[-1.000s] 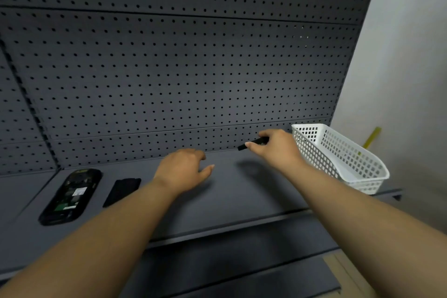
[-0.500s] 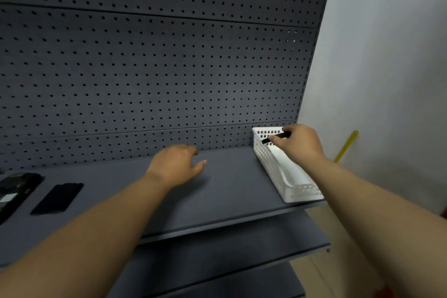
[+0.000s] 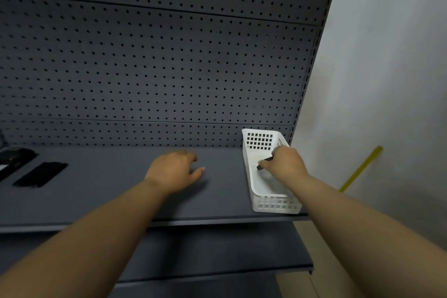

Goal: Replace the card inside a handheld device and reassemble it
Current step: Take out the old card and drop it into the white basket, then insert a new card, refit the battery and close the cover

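My right hand (image 3: pixel 285 163) reaches into the white basket (image 3: pixel 275 203) at the right end of the shelf and grips a small flat black part (image 3: pixel 264 163). My left hand (image 3: pixel 173 172) hovers low over the middle of the shelf, fingers loosely curled, holding nothing. At the far left edge lies the opened black handheld device (image 3: pixel 13 158), only partly in view. Beside it, flat on the shelf, rests its black back cover (image 3: pixel 41 174).
The dark grey shelf (image 3: pixel 108 201) has a pegboard back wall (image 3: pixel 169 68). A lower shelf (image 3: pixel 217 254) sticks out below. A white wall is on the right, with a yellow stick (image 3: pixel 360 168) leaning against it.
My right hand carried the black part rightward and lowered it into the white basket. The view swung right, so the device slid to the left edge. My left hand stayed over the shelf.
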Tool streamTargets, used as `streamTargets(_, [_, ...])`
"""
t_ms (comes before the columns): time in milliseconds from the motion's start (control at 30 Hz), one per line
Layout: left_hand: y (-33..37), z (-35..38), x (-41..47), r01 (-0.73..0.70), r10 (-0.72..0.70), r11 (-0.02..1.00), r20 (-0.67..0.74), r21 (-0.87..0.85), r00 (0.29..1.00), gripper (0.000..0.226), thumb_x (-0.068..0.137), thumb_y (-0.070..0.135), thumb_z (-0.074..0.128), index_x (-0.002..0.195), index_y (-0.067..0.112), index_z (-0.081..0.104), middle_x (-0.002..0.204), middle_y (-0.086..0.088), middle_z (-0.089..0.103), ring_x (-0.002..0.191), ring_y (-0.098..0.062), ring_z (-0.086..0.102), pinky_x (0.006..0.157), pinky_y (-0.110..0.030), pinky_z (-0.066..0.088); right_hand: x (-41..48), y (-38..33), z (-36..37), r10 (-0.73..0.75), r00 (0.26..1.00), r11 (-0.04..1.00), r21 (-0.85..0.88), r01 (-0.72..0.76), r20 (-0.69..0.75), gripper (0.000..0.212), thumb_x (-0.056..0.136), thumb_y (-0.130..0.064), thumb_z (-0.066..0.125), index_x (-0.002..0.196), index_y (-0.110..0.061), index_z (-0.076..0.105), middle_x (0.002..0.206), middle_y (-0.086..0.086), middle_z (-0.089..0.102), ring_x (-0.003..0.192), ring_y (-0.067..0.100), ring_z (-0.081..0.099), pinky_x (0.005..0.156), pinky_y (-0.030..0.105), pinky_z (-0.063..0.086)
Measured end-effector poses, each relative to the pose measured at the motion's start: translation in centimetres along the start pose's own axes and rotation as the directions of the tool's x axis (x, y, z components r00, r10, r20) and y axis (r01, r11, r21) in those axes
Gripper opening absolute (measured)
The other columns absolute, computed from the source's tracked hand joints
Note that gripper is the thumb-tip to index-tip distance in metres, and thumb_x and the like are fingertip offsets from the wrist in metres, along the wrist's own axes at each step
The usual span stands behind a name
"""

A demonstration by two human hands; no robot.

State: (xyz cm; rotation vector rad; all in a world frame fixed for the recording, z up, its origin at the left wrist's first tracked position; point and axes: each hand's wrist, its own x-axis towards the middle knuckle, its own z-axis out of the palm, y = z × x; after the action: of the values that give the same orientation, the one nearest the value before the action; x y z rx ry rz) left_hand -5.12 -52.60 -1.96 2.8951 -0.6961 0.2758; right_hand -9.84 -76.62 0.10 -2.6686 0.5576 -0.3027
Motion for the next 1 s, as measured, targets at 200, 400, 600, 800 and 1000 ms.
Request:
streamTargets(200, [0.1,0.2,0.4,0.033,-0.033,0.999,0.005,0.015,0.999,0.048,0.090,0.051,0.043,0.126,0.020,0.050,0.121,-0.005,0.061,0.109,-0.024,0.058,0.089,-0.037,0.051,0.5,0.2,1.1,-0.019,0.994,0.993,-0.114,0.031,0.106,0.030,0.087,-0.032,0.060,0.094,-0.003,0.063,0.104,0.014,0.069,0.088,0.029,0.060,0.062,0.028,0.037])
streamTargets(400, [0.2,0.1,0.5,0.039,-0.039,0.999,0.000,0.010,0.999,0.048,0.090,0.049,0.044,0.127,0.019,0.050,0.123,-0.006,0.061,0.110,-0.025,0.059,0.089,-0.038,0.051,0.7,0.1,1.0,0.033,0.958,0.958,-0.281,0.050,0.283,0.037,0.082,-0.034,0.067,0.106,-0.006,0.063,0.110,0.009,0.067,0.103,0.025,0.062,0.072,0.027,0.041])
streamTargets(600, [-0.3,-0.4,-0.4,0.049,-0.049,0.999,-0.011,0.022,0.999,0.048,0.090,0.048,0.044,0.128,0.019,0.049,0.126,-0.005,0.060,0.112,-0.024,0.057,0.091,-0.037,0.050,0.6,-1.4,-0.6,0.025,0.951,0.913,-0.395,0.103,0.307,0.033,0.085,-0.028,0.062,0.109,-0.006,0.062,0.099,0.007,0.062,0.089,0.023,0.057,0.072,0.027,0.042])
streamTargets(800, [-2.3,-1.4,-2.2,0.089,-0.087,0.995,-0.043,0.042,0.995,0.048,0.091,0.048,0.044,0.129,0.018,0.049,0.127,-0.006,0.060,0.113,-0.024,0.057,0.091,-0.037,0.050,-0.2,-5.7,-3.3,-0.154,0.985,0.935,-0.311,0.170,0.074,0.022,0.091,-0.018,0.053,0.106,-0.004,0.060,0.103,0.010,0.065,0.082,0.027,0.053,0.070,0.029,0.043])
streamTargets(1000, [-6.3,-2.6,-4.3,0.124,-0.122,0.990,-0.038,0.062,0.992,0.048,0.090,0.047,0.045,0.129,0.018,0.049,0.130,-0.007,0.059,0.116,-0.025,0.056,0.093,-0.038,0.049,-3.2,-12.9,-0.8,-0.391,0.882,0.903,-0.077,0.423,0.262,0.069,0.087,-0.041,0.060,0.145,-0.015,0.033,0.153,0.006,0.035,0.138,0.026,0.037,0.111,0.035,0.033])
